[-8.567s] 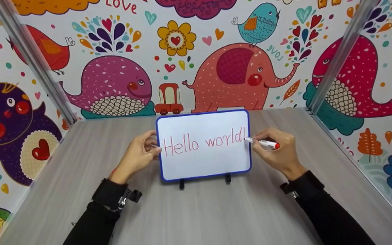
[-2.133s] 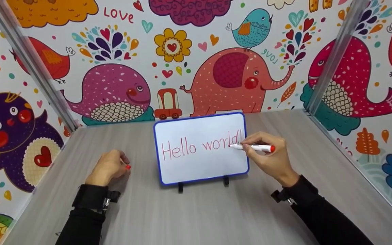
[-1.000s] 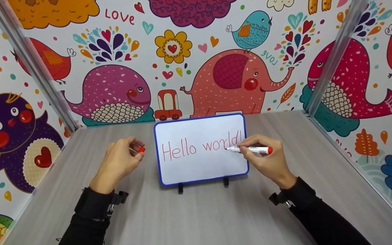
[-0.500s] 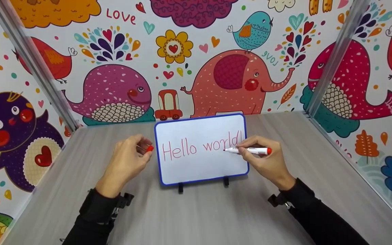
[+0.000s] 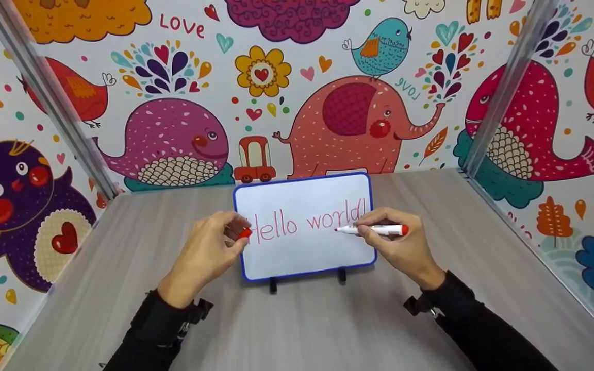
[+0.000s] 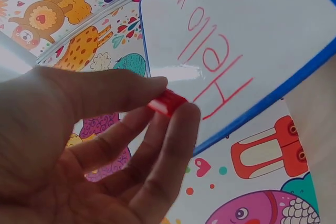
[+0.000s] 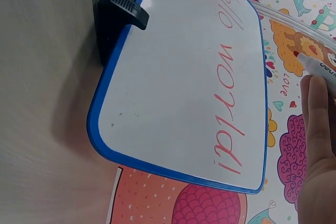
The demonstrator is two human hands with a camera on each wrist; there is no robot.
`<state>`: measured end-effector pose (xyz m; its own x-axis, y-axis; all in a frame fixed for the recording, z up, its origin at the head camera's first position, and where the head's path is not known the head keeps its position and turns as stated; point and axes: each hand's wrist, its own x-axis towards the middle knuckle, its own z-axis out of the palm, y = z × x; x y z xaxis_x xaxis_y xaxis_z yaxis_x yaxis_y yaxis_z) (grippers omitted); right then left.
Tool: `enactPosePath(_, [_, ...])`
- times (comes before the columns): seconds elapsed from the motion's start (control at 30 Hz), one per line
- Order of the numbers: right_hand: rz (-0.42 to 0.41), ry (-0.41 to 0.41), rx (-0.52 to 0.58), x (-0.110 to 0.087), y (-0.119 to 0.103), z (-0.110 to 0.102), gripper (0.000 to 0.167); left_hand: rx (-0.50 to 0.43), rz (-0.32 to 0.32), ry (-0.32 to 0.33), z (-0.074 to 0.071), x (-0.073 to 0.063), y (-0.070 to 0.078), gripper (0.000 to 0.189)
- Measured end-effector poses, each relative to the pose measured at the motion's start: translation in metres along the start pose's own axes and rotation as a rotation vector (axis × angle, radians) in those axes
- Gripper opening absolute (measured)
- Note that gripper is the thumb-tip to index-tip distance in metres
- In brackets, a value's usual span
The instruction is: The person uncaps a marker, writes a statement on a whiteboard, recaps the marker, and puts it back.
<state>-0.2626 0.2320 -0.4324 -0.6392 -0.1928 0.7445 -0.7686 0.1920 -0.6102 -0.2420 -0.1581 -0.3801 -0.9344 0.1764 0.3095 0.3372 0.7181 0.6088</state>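
My left hand [image 5: 207,252] pinches a small red marker cap [image 6: 168,102] between thumb and fingertips, overlapping the left edge of the whiteboard [image 5: 307,252] in the head view. In my right hand [image 5: 402,242] is a white marker [image 5: 379,230] with a red end, uncapped, its red tip pointing left toward the cap. "Hello world!" is written in red across the blue-framed board, which stands tilted back on black feet. The right wrist view shows the marker tip [image 7: 297,54] apart from the board surface.
Black stand feet [image 5: 273,285] stick out under the board's lower edge on the grey wood-grain table [image 5: 297,330]. Behind and to both sides rise walls [image 5: 323,56] printed with cartoon animals, joined by metal corner posts [image 5: 503,87].
Having let go of the board's edge earlier, my left hand now holds the red cap and has moved right toward the marker. My right hand has drawn the marker slightly left and down.
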Motion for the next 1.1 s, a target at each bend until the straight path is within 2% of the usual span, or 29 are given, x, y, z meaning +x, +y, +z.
enactPosePath(0.43, [0.030,-0.030,0.026,-0.001,-0.002,0.006,0.026,-0.049,0.089,-0.002,0.018,-0.003,0.011,0.022])
enactPosePath(0.63, [0.049,-0.047,0.045,-0.004,-0.004,0.010,0.027,-0.043,0.130,-0.005,0.025,-0.006,0.015,0.024])
enactPosePath(0.87, [0.062,-0.072,0.070,-0.005,-0.005,0.014,0.026,-0.051,0.139,-0.019,0.030,-0.009,0.019,0.023])
enactPosePath(1.1, [0.109,-0.089,0.081,-0.006,-0.009,0.017,0.025,-0.067,0.167,-0.037,0.034,-0.010,0.020,0.020])
